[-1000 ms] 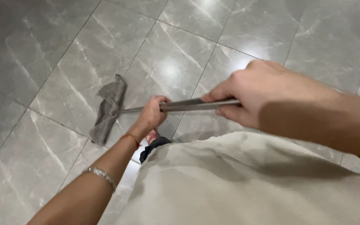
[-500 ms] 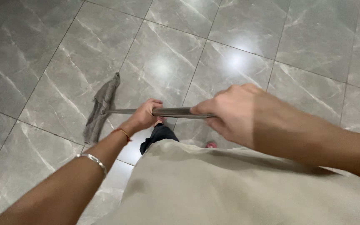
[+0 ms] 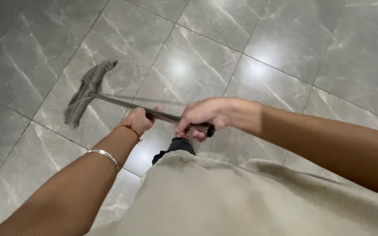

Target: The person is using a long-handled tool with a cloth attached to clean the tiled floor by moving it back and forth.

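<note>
Standing over a grey marble-look tiled floor (image 3: 285, 48), the person wears a loose beige garment (image 3: 241, 201) that fills the bottom of the view, with a dark trouser leg (image 3: 178, 146) showing just beyond its hem. Both bare hands are on a metal mop handle (image 3: 123, 105). The left hand (image 3: 138, 120), with a silver bangle (image 3: 105, 156) on the forearm and a thin red thread (image 3: 130, 129) at the wrist, is wrapped around the shaft lower down. The right hand (image 3: 204, 116) is closed over the top end, where a dark end cap (image 3: 210, 130) pokes out past the fingers. Each hand has a full, firm grip, holding the handle.

From the hands the shaft slants away to the upper left and meets a grey mop cloth (image 3: 86, 91), which lies flat on the floor, stretched across a grout line between two tiles, well away from the person's feet.

As for progress, the glossy tiles reflect bright ceiling lights, and no clear wet streak or dirt patch can be made out, so which tiles have been wiped and which remain cannot be told. Judging by the posture, mopping is under way, with the cloth on the floor and both hands engaged.
</note>
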